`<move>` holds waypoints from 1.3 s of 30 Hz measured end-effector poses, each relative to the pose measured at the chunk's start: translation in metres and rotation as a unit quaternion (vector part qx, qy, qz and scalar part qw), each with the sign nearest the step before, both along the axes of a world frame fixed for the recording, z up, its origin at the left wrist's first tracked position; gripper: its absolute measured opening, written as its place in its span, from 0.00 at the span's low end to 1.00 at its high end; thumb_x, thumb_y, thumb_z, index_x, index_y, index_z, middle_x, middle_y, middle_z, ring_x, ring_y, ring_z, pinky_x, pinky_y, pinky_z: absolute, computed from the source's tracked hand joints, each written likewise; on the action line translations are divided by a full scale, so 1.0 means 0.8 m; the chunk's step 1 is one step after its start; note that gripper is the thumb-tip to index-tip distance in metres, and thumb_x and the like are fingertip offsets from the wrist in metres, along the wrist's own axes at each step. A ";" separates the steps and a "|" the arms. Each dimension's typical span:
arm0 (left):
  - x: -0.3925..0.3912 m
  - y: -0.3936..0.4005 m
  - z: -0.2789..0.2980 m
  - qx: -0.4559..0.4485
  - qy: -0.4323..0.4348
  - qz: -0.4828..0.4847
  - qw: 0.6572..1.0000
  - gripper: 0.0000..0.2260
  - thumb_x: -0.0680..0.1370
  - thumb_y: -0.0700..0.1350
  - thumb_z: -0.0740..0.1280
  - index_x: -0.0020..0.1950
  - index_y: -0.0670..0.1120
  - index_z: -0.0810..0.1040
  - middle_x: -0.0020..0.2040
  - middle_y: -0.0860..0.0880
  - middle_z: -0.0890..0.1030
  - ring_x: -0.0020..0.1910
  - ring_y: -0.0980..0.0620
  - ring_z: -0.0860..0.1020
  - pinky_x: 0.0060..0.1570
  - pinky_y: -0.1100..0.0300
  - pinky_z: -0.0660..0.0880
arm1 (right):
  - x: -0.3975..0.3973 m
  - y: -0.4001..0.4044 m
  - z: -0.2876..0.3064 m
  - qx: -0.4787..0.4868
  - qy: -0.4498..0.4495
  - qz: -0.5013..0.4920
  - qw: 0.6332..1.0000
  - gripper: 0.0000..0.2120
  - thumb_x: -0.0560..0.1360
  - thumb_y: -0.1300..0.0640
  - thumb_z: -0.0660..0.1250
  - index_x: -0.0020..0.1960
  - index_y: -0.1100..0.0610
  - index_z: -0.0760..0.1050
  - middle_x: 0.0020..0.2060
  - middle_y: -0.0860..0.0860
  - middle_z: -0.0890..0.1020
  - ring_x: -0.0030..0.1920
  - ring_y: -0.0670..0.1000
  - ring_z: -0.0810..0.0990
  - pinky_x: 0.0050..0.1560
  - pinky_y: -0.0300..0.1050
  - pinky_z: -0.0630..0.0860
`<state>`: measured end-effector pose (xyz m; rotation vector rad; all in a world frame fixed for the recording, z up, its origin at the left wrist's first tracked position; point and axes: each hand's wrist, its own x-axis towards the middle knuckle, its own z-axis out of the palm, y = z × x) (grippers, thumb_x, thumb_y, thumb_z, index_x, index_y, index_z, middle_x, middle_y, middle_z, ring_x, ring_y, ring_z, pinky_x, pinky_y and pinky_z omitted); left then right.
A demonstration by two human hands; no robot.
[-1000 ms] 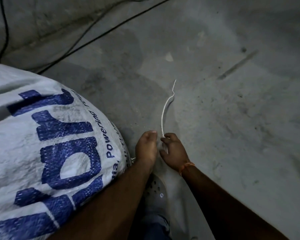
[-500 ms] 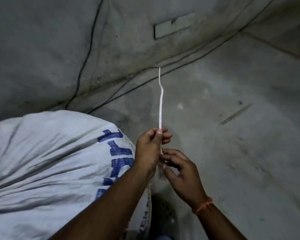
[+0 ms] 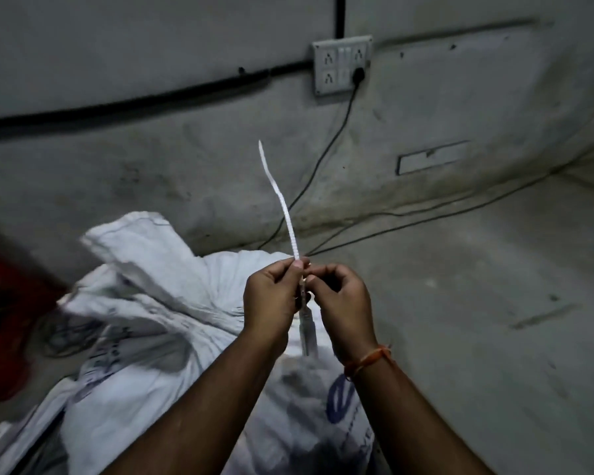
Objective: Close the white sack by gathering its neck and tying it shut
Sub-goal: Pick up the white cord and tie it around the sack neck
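Note:
A full white woven sack [image 3: 158, 344] with blue print lies on the floor below my arms, its loose neck flap [image 3: 141, 245] folded up at the far end. A white ridged tie strip [image 3: 282, 204] stands upright above my hands. My left hand [image 3: 275, 296] pinches the strip between thumb and fingers. My right hand [image 3: 340, 296] is curled against it on the right, pinching the strip just beneath. The strip's lower end [image 3: 307, 330] hangs between my wrists. Both hands are held above the sack, apart from its neck.
A grey wall stands close ahead with a socket plate [image 3: 342, 65], a plugged black cable [image 3: 326, 149] and more cables trailing along the floor [image 3: 426, 214]. A blurred red object [image 3: 4, 320] sits at the left edge. Bare concrete floor [image 3: 494, 337] lies to the right.
Both hands rose from the floor with the strip, which now stands upright. The view tilted up to the wall and socket. The sack's neck flap has come into view.

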<state>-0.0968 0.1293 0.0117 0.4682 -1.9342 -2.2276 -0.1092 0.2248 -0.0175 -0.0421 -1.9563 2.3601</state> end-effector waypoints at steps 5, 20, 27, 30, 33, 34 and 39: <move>0.043 -0.073 0.013 0.044 -0.010 0.015 0.999 0.07 0.81 0.43 0.68 0.51 0.45 0.86 0.46 0.45 0.89 0.42 0.50 0.87 0.36 0.62 0.81 | 0.029 -0.066 0.013 -0.058 -0.032 0.054 0.996 0.07 0.74 0.67 0.67 0.43 0.57 0.80 0.39 0.53 0.86 0.38 0.48 0.83 0.40 0.42 0.76; 0.063 -0.139 -0.051 0.105 -0.031 0.053 0.993 0.07 0.81 0.44 0.69 0.52 0.44 0.87 0.50 0.44 0.89 0.47 0.49 0.88 0.37 0.60 0.82 | 0.024 -0.102 -0.030 -0.040 -0.087 0.193 0.977 0.02 0.77 0.66 0.67 0.46 0.62 0.79 0.44 0.59 0.86 0.44 0.51 0.84 0.42 0.42 0.79; 0.055 -0.146 -0.089 0.163 -0.021 0.025 0.986 0.10 0.80 0.46 0.66 0.46 0.49 0.88 0.45 0.49 0.88 0.39 0.53 0.86 0.37 0.59 0.82 | 0.000 -0.104 -0.042 -0.016 -0.090 0.221 0.971 0.04 0.79 0.63 0.67 0.52 0.62 0.78 0.50 0.64 0.85 0.46 0.52 0.83 0.39 0.37 0.78; 0.046 -0.143 -0.087 0.236 -0.005 -0.009 0.972 0.11 0.80 0.45 0.65 0.46 0.46 0.87 0.42 0.46 0.86 0.35 0.52 0.84 0.34 0.57 0.82 | -0.004 -0.113 -0.041 -0.065 -0.104 0.252 0.960 0.06 0.79 0.63 0.66 0.53 0.66 0.78 0.44 0.58 0.85 0.42 0.53 0.82 0.38 0.42 0.80; 0.038 -0.143 -0.082 0.307 -0.014 -0.003 0.952 0.11 0.80 0.41 0.64 0.45 0.44 0.85 0.36 0.49 0.80 0.28 0.57 0.77 0.26 0.65 0.76 | -0.005 -0.123 -0.039 -0.115 -0.130 0.277 0.945 0.07 0.77 0.61 0.69 0.50 0.65 0.80 0.39 0.56 0.83 0.35 0.51 0.81 0.34 0.42 0.79; 0.036 -0.146 -0.080 0.326 -0.021 -0.002 0.945 0.09 0.78 0.42 0.65 0.45 0.43 0.84 0.34 0.50 0.77 0.26 0.59 0.74 0.23 0.68 0.71 | -0.006 -0.125 -0.039 -0.143 -0.145 0.289 0.935 0.08 0.76 0.59 0.69 0.50 0.65 0.81 0.38 0.57 0.83 0.33 0.52 0.81 0.32 0.43 0.80; 0.031 -0.161 -0.079 0.398 -0.058 -0.030 0.915 0.05 0.76 0.44 0.65 0.48 0.44 0.79 0.30 0.54 0.71 0.22 0.62 0.67 0.19 0.73 0.62 | -0.009 -0.132 -0.039 -0.207 -0.192 0.341 0.897 0.12 0.78 0.57 0.65 0.53 0.65 0.80 0.37 0.59 0.84 0.33 0.54 0.85 0.34 0.47 0.84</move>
